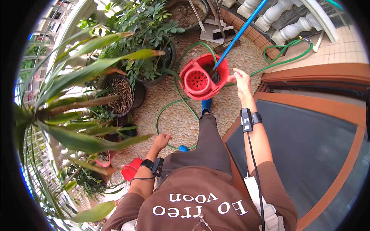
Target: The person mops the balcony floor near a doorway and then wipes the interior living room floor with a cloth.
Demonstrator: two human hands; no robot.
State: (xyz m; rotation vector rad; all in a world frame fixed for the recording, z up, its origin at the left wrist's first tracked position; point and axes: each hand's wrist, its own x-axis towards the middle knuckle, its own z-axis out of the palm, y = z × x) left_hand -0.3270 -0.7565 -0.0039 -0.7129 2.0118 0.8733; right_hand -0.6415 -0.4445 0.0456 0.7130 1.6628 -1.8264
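The red mop bucket [202, 76] sits on the pebbled ground among potted plants [148, 46], with the blue-handled mop [239, 32] standing in it. The right hand [241, 79] reaches its rim, fingers together. The left hand [162, 140] hangs loosely curled, empty, above a green hose [169, 107].

A home terrace: potted plants [127, 57], pebble floor [173, 119], green hose [287, 54], white balusters [277, 15] and a doorway mat [308, 146].
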